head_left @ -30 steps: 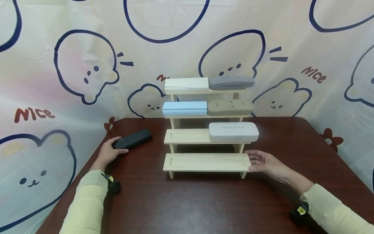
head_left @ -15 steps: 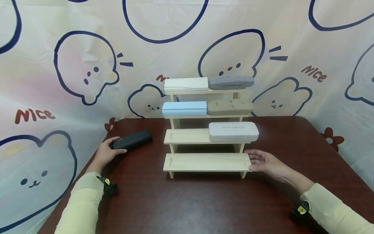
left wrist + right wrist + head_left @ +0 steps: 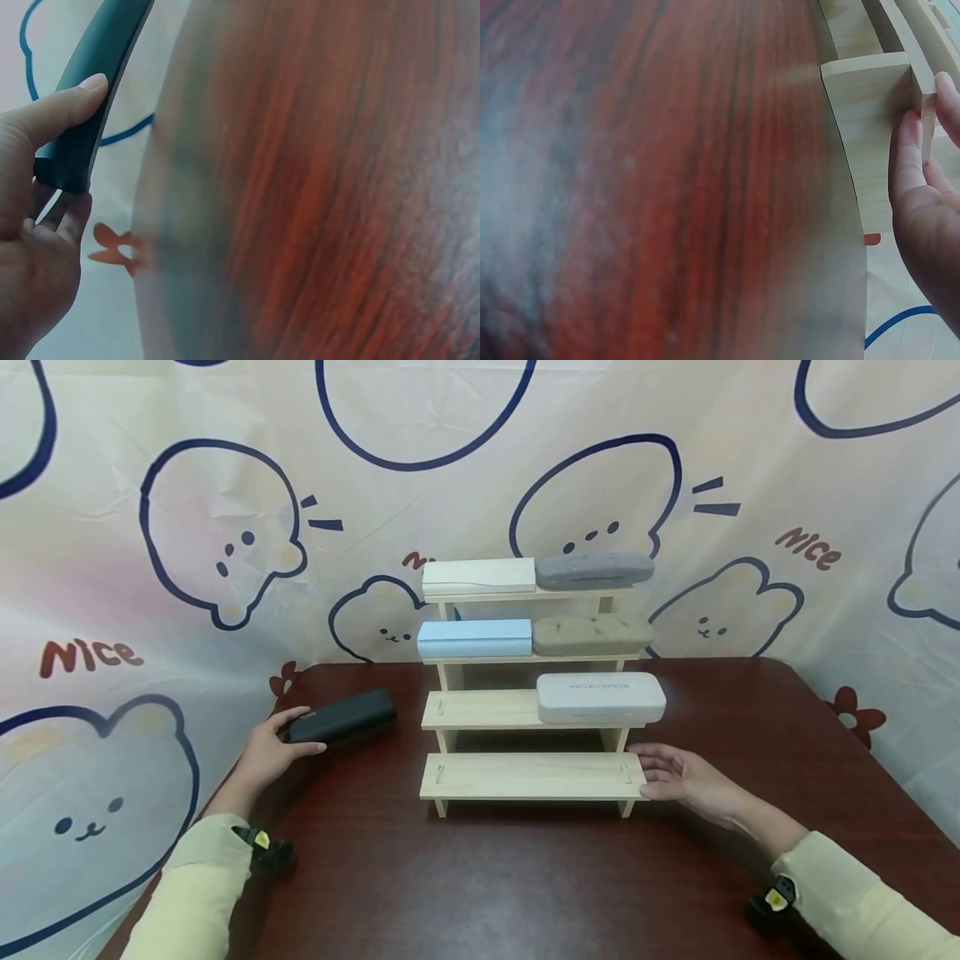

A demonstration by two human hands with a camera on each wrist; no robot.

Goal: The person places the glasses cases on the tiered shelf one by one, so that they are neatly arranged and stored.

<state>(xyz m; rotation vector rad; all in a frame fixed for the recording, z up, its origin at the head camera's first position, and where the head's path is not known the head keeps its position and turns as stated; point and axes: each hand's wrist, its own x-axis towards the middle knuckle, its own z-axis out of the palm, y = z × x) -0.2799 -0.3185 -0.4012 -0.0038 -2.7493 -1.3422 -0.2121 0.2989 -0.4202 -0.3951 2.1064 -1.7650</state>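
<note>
My left hand grips the near end of a black glasses case, left of a wooden tiered rack. In the left wrist view the thumb lies along one side of the black case, fingers at its end. My right hand pinches the right end of the rack's lowest shelf. The right wrist view has the thumb and a fingertip on either face of that shelf board. A white glasses case lies on the right of the second shelf from the bottom.
A light blue case and a mottled olive case share the third shelf. On the top shelf lie a cream case and a grey felt-like case. The rack stands on a dark red-brown table, before a cartoon-printed curtain.
The left forearm has swung left and toward the body's side, and the black case has turned and shifted slightly right at its far end. The right hand keeps its place on the shelf.
</note>
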